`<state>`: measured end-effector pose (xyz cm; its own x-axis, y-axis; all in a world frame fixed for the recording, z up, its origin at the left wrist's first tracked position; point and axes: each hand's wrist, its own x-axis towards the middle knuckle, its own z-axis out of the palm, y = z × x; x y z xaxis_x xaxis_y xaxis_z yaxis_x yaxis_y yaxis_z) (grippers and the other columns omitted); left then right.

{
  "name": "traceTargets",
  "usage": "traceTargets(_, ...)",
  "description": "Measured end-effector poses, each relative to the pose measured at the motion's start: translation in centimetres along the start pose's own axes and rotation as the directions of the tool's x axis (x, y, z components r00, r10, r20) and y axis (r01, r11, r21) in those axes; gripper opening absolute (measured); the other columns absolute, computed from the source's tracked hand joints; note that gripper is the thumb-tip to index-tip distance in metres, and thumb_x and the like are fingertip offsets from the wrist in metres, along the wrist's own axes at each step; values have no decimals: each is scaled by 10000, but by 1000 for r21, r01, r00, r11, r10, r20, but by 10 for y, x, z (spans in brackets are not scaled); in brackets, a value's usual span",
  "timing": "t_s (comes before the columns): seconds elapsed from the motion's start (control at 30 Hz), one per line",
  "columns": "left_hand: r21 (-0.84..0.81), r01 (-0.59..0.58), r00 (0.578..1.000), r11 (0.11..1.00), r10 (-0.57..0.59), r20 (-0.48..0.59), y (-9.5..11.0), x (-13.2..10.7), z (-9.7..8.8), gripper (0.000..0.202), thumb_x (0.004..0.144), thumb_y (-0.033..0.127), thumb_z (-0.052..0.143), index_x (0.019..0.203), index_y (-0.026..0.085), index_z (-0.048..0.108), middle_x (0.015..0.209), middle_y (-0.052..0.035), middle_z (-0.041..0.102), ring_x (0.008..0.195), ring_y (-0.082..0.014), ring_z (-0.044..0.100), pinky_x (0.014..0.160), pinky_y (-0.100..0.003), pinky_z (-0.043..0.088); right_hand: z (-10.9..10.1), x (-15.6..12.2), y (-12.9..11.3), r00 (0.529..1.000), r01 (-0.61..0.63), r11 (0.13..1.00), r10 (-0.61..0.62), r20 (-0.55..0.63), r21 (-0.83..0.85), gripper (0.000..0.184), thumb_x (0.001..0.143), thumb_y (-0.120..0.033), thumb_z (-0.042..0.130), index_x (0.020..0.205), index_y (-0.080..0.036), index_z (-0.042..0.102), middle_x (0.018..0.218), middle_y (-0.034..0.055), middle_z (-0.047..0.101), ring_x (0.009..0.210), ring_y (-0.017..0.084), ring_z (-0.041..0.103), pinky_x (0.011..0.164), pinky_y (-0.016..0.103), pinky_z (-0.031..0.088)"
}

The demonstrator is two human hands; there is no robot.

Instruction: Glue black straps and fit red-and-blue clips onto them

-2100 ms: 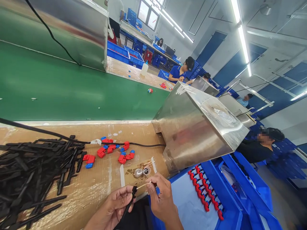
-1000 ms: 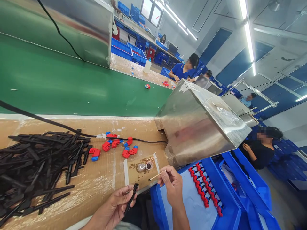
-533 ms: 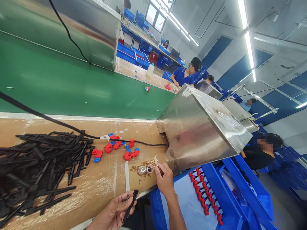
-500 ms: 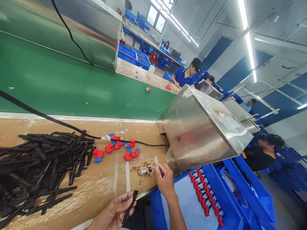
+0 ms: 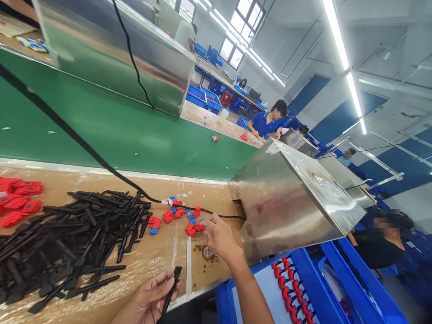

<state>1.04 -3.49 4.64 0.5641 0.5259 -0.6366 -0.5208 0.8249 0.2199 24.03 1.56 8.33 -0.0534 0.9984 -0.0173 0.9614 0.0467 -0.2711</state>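
Note:
My left hand (image 5: 153, 294) grips a slim black plastic part (image 5: 171, 288) with a flat, squared upper end, held upright near the table's front edge. My right hand (image 5: 219, 236) reaches over the table, fingers apart, at the right edge of a small red and blue plastic piece (image 5: 195, 228); whether it touches the piece I cannot tell. Below that hand, a small clear cup (image 5: 207, 253) is partly hidden, with brown wet spots around it. More red and blue pieces (image 5: 155, 224) lie to the left, beside a heap of black parts (image 5: 81, 243).
A black cable (image 5: 111, 168) crosses the table to a metal box (image 5: 290, 202). A green conveyor belt (image 5: 118, 135) runs behind. Red parts (image 5: 20, 200) lie far left. Rows of red parts with black stems (image 5: 293, 288) sit in a blue bin (image 5: 310, 265). Other people work farther off.
My right hand has left the sticks by the cup and moved up and left to the red and blue pieces. My left hand still holds the black part. The view has shifted left.

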Motion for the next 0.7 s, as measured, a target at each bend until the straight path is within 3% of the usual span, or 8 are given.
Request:
traceTargets(0.1,-13,-28,1000,1000,28,9,5,-1,-4,515,402,238,1096,827,137,824,718,-25,742,590,-132,655,530,-172,574,6,21,6,992,76,996,-70,107,-55,443,742,-13,700,1101,-270,739,1143,34,660,1056,243,657,833,297,516)
traceTargets(0.23,-46,-64,998,997,63,-19,12,-3,-4,536,362,235,1104,813,143,829,763,-40,771,612,-131,672,569,-169,591,6,28,14,980,104,990,-87,176,-92,339,760,-53,710,1047,-230,739,1149,60,665,1030,255,659,844,320,536)
traceTargets(0.4,-73,-147,989,986,146,-23,10,7,-5,549,321,272,1111,774,150,826,676,-28,755,542,-107,651,480,-122,535,7,25,14,980,80,993,-62,188,-91,417,770,10,626,1080,-236,757,1138,58,661,980,222,671,825,282,526)
traceTargets(0.57,-63,-142,989,988,139,-45,4,25,-14,545,293,273,1110,737,162,815,608,-29,745,481,-88,604,380,-90,442,1,25,15,988,-3,995,17,150,-97,603,746,30,614,1247,-291,710,1183,39,642,908,206,673,754,267,504)
traceTargets(0.63,-64,-147,989,987,144,-38,4,30,-16,547,292,273,1107,740,160,814,599,-36,739,479,-87,584,363,-85,414,-3,26,17,990,-67,992,80,117,-108,520,807,-8,603,1258,-251,693,1137,67,653,889,219,670,747,285,495)
traceTargets(0.7,-67,-147,989,987,144,-38,4,33,-17,529,307,259,1099,739,159,809,605,-41,737,491,-96,586,363,-91,411,-5,28,17,986,-127,986,138,98,-107,298,914,-118,595,1179,-188,711,1029,95,678,890,246,672,756,311,487)
